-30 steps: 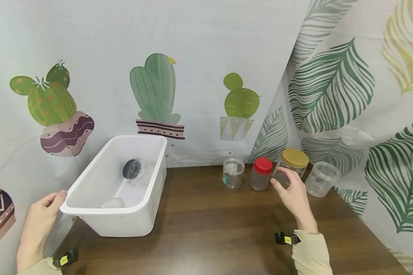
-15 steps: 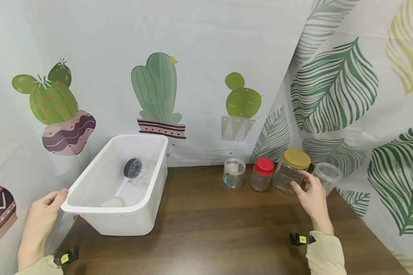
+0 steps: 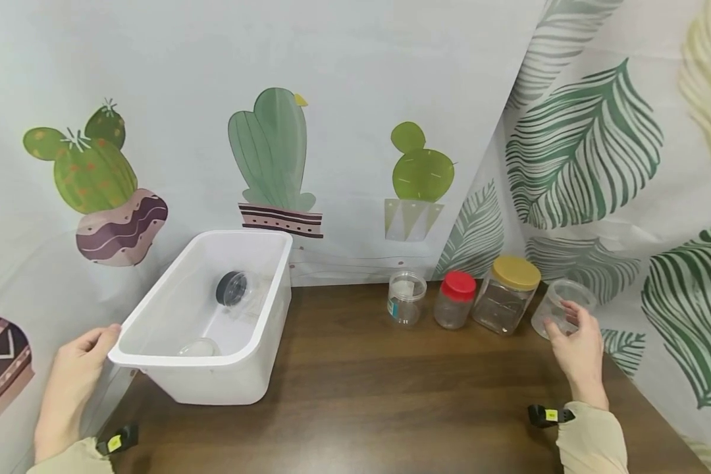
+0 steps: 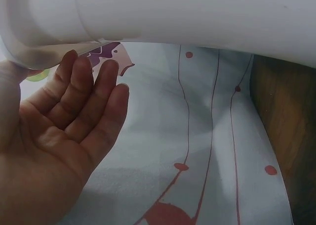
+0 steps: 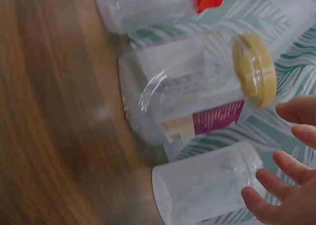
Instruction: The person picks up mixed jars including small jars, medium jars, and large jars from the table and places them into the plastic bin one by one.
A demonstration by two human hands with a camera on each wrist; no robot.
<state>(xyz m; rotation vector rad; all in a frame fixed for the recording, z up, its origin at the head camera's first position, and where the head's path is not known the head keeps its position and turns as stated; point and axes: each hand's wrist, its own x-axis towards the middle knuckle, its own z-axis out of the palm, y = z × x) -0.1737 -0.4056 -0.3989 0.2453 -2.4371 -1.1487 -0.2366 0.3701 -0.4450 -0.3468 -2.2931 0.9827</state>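
My left hand (image 3: 74, 378) grips the near left corner of a white plastic tub (image 3: 225, 385), thumb over the rim and fingers beneath it. In the left wrist view, those fingers (image 4: 101, 96) bend up under the tub's rim (image 4: 197, 17). At the far right, my right hand (image 3: 580, 352) is at a lidless clear jar (image 3: 542, 315), thumb and fingers spread. The right wrist view has its fingertips right at the mouth end of that clear jar (image 5: 202, 185), not closed round it. Just left of it stands a clear jar with a yellow lid (image 3: 500, 306).
A red-lidded jar (image 3: 453, 315) and an unlidded clear jar (image 3: 405, 309) stand farther left along the back of the brown table (image 3: 379, 401). Inside the tub lie a black-lidded clear jar (image 3: 231, 289) and a round clear piece (image 3: 200, 347). Patterned cloth (image 3: 355, 131) hangs behind.
My right hand has moved right, from in front of the yellow-lidded jar to the lidless clear jar at the end. My left hand has stayed on the tub's corner.
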